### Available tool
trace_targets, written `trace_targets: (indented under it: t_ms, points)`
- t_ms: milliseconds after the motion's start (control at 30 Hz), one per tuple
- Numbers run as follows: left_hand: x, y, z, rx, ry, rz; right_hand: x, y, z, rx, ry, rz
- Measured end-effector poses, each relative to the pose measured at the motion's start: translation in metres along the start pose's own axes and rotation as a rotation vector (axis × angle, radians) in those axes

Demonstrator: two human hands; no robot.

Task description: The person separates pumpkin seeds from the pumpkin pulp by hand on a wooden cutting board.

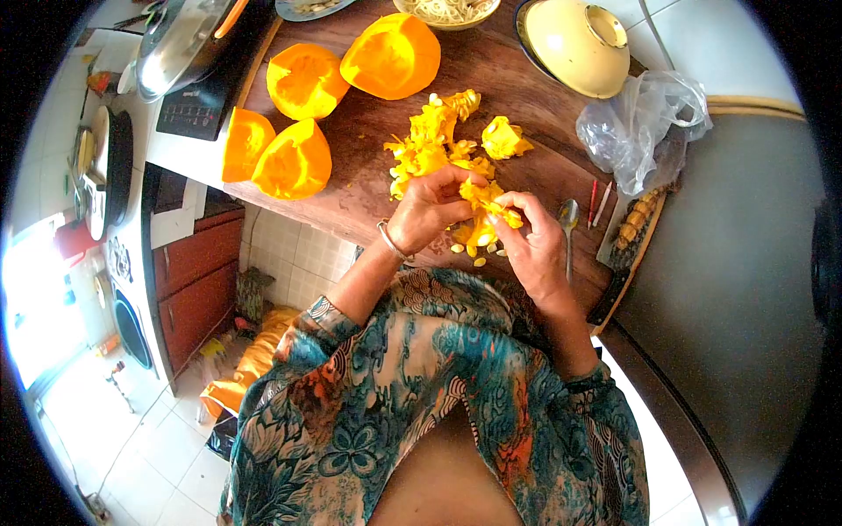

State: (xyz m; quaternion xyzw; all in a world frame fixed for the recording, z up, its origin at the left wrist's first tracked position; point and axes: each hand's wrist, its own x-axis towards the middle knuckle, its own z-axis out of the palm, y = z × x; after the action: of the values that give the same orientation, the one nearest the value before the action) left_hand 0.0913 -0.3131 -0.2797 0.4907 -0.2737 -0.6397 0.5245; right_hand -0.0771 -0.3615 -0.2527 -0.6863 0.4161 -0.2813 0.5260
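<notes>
Patterned shirt (377, 394) fills the foreground; beyond, left hand (421, 217) and right hand (537, 254) pinch a pulp clump (486, 207) in their fingertips, probably for fine control, over the desk (553, 180) beside the pulp pile (427, 151) and loose seeds (479, 262).

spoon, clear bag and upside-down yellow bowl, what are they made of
The spoon looks like smooth metal, probably steel: silvery, with a sheen. The bag looks like thin, glossy plastic: see-through and crumpled. The yellow bowl has a smooth, shiny surface; glazed ceramic or enamelled metal, I can't tell which.
</notes>
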Motion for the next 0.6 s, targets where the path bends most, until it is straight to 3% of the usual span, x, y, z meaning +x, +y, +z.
trace_targets:
  t_ms: [300,533,600]
  points:
    - [0.000,-0.006,0.002,-0.024,-0.009,-0.018,-0.005,0.007,-0.001,0.071,0.037,0.040]
    - [0.001,-0.011,0.007,0.049,0.075,0.066,-0.004,0.014,0.007,-0.030,-0.030,-0.122]
    - [0.000,-0.011,0.006,-0.017,0.077,0.029,-0.004,0.008,0.010,0.037,0.004,-0.053]
